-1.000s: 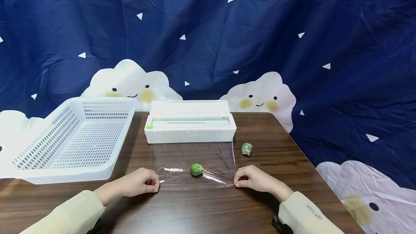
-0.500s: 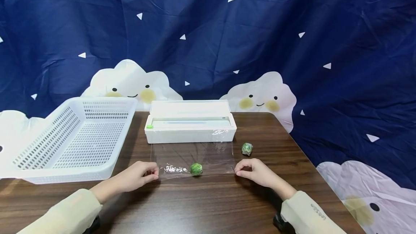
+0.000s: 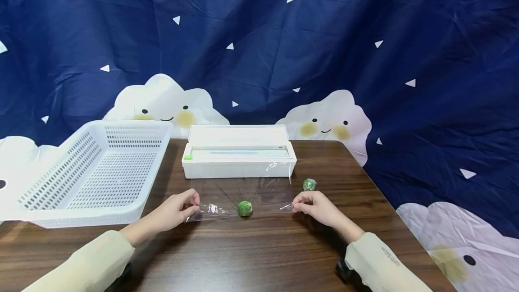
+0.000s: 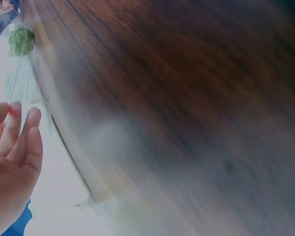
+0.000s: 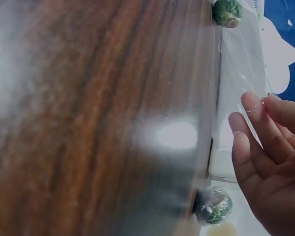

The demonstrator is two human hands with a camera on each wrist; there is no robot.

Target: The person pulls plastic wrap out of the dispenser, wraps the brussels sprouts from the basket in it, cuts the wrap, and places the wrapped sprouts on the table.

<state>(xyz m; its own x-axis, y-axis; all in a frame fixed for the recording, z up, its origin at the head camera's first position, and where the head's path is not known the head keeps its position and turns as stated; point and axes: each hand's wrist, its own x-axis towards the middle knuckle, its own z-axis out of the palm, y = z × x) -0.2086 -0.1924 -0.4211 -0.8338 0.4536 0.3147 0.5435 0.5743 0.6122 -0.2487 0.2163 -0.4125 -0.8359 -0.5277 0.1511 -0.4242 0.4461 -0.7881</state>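
Note:
My left hand (image 3: 177, 210) pinches the near left corner of a clear cling film sheet (image 3: 267, 193) between thumb and index finger. At the opposite corner, my right hand (image 3: 319, 207) does the same; the film glints at its fingertips in the right wrist view. A Brussels sprout (image 3: 245, 208) sits on the film midway between the hands, with creases fanning out behind it. The film runs back to the white dispenser box (image 3: 239, 168), whose lid stands raised. Another sprout, wrapped in film (image 3: 309, 184), lies on the table just beyond my right hand.
A white perforated basket (image 3: 134, 213) stands on the left side of the brown wooden table (image 3: 243, 256). A green slider (image 3: 188, 157) sits at the box's left end. Behind the table hangs a dark blue curtain (image 3: 259, 35) with clouds.
Both hands have risen and moved away from me toward the box, bringing the film's near edge up to the sprout. Creases have appeared in the film behind it. The box and basket stay put.

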